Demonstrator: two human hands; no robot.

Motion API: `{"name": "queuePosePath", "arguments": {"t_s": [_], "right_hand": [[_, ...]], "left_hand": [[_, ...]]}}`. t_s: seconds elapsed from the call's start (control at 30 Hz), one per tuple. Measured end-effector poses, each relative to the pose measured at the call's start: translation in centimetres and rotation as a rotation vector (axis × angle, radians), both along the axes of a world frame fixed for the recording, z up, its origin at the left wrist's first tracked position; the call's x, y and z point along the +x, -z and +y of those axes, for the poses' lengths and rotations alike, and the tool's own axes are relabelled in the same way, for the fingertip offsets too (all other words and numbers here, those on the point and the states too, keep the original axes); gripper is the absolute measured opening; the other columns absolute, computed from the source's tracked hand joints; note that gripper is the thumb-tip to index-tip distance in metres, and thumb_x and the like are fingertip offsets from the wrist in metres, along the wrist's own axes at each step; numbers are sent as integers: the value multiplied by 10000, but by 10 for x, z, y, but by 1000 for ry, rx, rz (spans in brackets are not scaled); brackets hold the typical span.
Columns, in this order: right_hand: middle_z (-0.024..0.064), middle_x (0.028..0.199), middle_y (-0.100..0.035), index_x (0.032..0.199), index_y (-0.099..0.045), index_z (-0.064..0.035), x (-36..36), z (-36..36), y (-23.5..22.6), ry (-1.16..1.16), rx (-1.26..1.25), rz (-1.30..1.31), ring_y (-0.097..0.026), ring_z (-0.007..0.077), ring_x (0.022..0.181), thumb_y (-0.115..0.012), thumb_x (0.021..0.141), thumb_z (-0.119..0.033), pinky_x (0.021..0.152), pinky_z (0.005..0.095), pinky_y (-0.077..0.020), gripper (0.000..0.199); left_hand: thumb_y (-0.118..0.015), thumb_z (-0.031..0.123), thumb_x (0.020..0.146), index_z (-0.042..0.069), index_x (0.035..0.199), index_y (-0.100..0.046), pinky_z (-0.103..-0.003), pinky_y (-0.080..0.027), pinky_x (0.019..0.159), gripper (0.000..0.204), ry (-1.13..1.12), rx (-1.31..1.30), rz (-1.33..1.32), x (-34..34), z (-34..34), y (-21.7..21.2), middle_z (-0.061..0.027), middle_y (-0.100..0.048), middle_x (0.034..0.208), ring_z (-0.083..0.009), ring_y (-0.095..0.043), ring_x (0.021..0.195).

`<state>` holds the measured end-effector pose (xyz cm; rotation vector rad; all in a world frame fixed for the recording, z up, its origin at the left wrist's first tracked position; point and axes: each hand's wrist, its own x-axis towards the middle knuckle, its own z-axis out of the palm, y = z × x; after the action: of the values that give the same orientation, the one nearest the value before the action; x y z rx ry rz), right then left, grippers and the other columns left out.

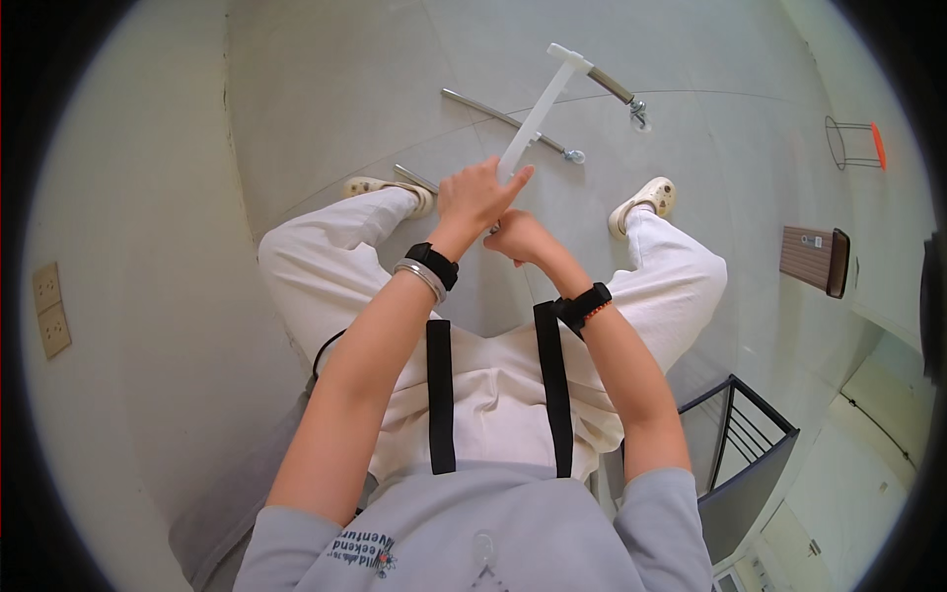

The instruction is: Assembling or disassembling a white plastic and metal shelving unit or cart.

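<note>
A long white plastic bar [538, 120] with a T-shaped far end slants away from me above the floor. My left hand [475, 200] is closed around its near part. Close beside it, my right hand [523, 239] is closed with curled fingers; what it grips is hidden. From the bar's far end a short metal tube [612, 85] sticks out to the right, tipped with a clear caster wheel [640, 116]. Another metal tube [503, 116], also with a clear caster [575, 156], passes beneath the bar. Part of a third metal tube [415, 179] shows left of my left hand.
My feet in cream clogs [646, 202] rest apart on the grey tiled floor [326, 89]. To the right are a wire stand with an orange rim [878, 146], a brown ribbed box [814, 259] and a black-framed rack [750, 434]. A wall [128, 247] runs along the left.
</note>
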<state>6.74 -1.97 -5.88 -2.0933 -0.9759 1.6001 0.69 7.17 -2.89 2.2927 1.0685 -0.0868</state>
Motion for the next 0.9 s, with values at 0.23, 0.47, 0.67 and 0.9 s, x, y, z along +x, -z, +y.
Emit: {"name": "queuePosePath", "arguments": {"t_s": [0.23, 0.47, 0.67, 0.9], "right_hand": [[163, 863, -655, 955, -653, -60, -9, -6, 0, -69, 58, -329, -644, 315, 762, -572, 737, -209, 685, 405, -516, 276], [159, 880, -654, 904, -674, -94, -21, -1, -25, 33, 15, -438, -630, 341, 820, -557, 771, -217, 722, 434, -503, 216], [158, 827, -655, 888, -679, -102, -27, 0, -24, 67, 64, -534, -637, 344, 764, -574, 756, -218, 691, 431, -511, 206], [157, 773, -650, 816, -656, -67, -20, -10, -16, 8, 206, -534, -639, 331, 728, -590, 756, -264, 667, 432, -513, 217]], "left_hand": [[-431, 522, 852, 70, 800, -621, -453, -483, 619, 493, -24, 88, 42, 4, -2, 11, -173, -637, 715, -368, -620, 695], [-441, 495, 859, 70, 800, -620, -456, -488, 596, 464, -18, 110, 37, 4, 3, 13, -178, -635, 708, -368, -625, 683], [-449, 491, 856, 68, 793, -619, -449, -491, 599, 460, 0, 115, 37, 3, 6, 11, -178, -634, 702, -367, -625, 686], [-471, 480, 846, 59, 757, -609, -444, -484, 589, 453, -23, 152, -25, -1, 4, 16, -174, -625, 673, -352, -620, 660]]}}
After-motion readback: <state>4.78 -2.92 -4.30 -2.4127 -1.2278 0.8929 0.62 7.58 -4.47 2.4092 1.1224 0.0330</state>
